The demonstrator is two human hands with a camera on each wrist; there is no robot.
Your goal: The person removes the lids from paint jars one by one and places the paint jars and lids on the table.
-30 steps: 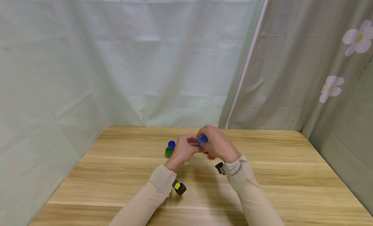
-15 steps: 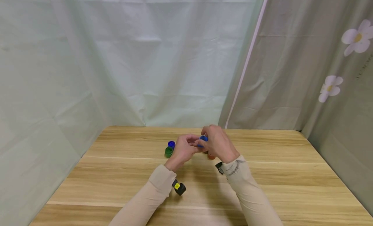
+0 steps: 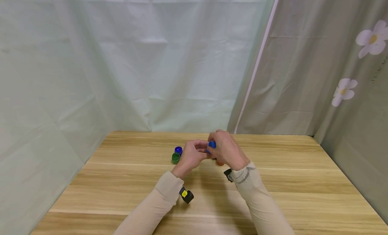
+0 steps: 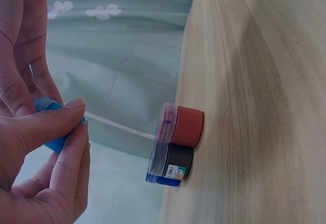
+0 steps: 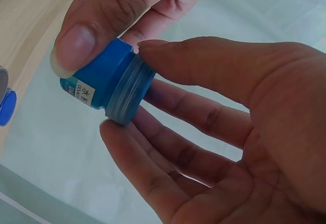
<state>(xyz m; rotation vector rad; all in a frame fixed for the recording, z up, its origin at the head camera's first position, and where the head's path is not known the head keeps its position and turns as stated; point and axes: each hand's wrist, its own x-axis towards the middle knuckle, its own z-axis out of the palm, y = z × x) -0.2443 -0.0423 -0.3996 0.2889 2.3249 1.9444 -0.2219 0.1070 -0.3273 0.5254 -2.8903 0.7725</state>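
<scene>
A small blue paint jar with a pale label is held up above the table between both hands, tilted on its side in the right wrist view. My left hand grips the coloured body, thumb on one side and fingers on the other. At the clear ridged lid, my right hand pinches the rim with thumb and fingertips. The lid sits on the jar; whether it is loose cannot be seen. Below the hands, a red-brown jar, a dark jar and a blue jar stand close together.
Left of the hands, a green jar and a dark blue jar stand on the wooden table. Pale curtains hang behind the table and at its sides. Each wrist wears a black strap device.
My right hand's fingers spread a little at the lid half a second ago and now close round it again, having shifted slightly right overall. My left hand stays in place.
</scene>
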